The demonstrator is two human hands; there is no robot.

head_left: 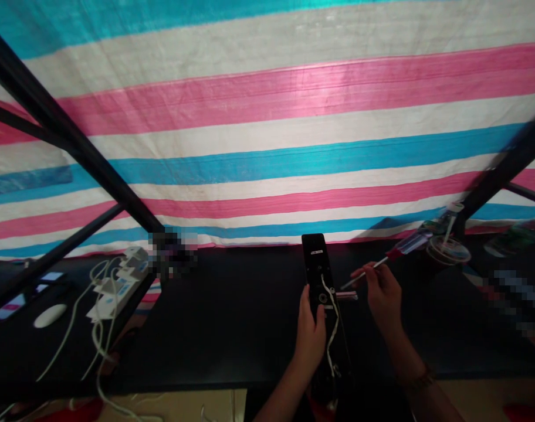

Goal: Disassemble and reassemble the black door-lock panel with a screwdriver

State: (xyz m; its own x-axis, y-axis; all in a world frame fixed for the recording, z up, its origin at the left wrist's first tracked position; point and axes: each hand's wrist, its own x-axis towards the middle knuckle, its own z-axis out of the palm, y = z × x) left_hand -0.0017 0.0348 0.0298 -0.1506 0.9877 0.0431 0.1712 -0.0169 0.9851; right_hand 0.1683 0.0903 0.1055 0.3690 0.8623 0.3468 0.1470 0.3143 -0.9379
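A long black panel (317, 256) with a white cable (337, 319) and round fittings stretches from mid-table to the front edge. Its left side is gripped by my left hand (310, 334), thumb on the face. My right hand (384, 296) pinches the metal shaft of a screwdriver (402, 247), whose clear and red handle points up and right. The shaft's tip is just right of the panel, above a small shiny metal piece (347, 296) that sticks out from the panel's side.
The black table (214, 328) has a plastic cup (447, 251) and a bottle at the back right. At left are white power strips (113, 299) with cables, a white mouse (50, 315) and a phone-like screen. Black frame bars (78, 146) slant before a striped sheet (267, 152).
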